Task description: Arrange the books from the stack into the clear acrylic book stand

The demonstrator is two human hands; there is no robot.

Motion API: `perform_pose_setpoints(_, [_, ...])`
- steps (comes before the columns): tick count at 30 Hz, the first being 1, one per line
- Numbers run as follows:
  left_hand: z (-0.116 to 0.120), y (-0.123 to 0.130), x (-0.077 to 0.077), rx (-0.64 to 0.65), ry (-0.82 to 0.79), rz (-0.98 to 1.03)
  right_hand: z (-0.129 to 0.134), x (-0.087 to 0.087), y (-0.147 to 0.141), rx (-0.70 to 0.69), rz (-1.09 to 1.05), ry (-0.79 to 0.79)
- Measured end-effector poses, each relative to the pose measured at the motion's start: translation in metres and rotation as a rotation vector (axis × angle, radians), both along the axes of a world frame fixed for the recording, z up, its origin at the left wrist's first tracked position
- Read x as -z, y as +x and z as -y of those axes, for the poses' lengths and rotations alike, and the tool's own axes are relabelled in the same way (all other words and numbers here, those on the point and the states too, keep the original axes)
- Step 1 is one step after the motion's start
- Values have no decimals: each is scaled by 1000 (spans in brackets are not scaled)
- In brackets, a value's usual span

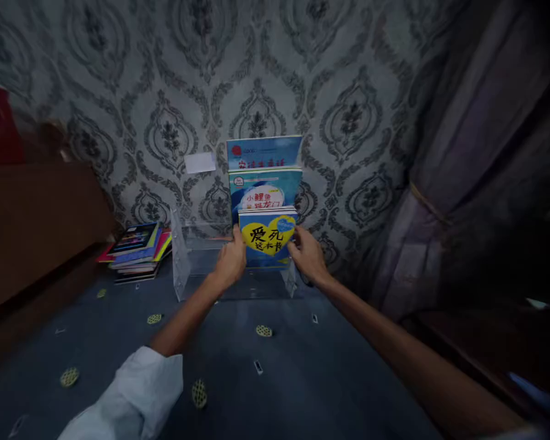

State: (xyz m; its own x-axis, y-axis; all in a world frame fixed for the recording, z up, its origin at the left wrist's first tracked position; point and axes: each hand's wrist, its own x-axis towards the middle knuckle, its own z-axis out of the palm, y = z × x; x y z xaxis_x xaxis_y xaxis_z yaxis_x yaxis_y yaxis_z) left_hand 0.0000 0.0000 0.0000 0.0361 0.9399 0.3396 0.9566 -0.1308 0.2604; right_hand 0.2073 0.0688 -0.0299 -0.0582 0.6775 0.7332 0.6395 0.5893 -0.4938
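My left hand [232, 255] and my right hand [306, 252] grip the two side edges of a small stack of books [268, 239] with a blue cover and a yellow heart. The stack stands upright at the front of a clear acrylic book rack [182, 256]; whether it rests on the rack cannot be made out. Behind it, in the higher tiers, stand a teal-and-blue picture book [264, 186] and a taller blue book [264, 151]. The fingers behind the stack are hidden, while both thumbs show at its sides.
Left of the rack lies a pile of books [140, 253]. A brown wooden piece of furniture [41, 226] stands at the far left. On the right hangs a tied curtain [417, 232]. A white card [200, 162] shows against the patterned wall. Dark blue cloth [229, 373] covers the surface.
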Motion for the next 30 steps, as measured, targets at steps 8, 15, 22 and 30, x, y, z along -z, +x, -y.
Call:
perform_pose_setpoints(8, [-1,-3,2,24,21,80,-3,3,9,-65,8,-33])
perform_pose_setpoints(15, [6,-8,-2,48,15,139,0,4,12,-43,-4,-91])
perform_pose_setpoints(22, [16,-8,-8,12,-14,151,7,5,12,-38,4,-144])
perform_pose_setpoints(30, [41,-28,15,99,140,97,36,15,6,-21,-19,-240])
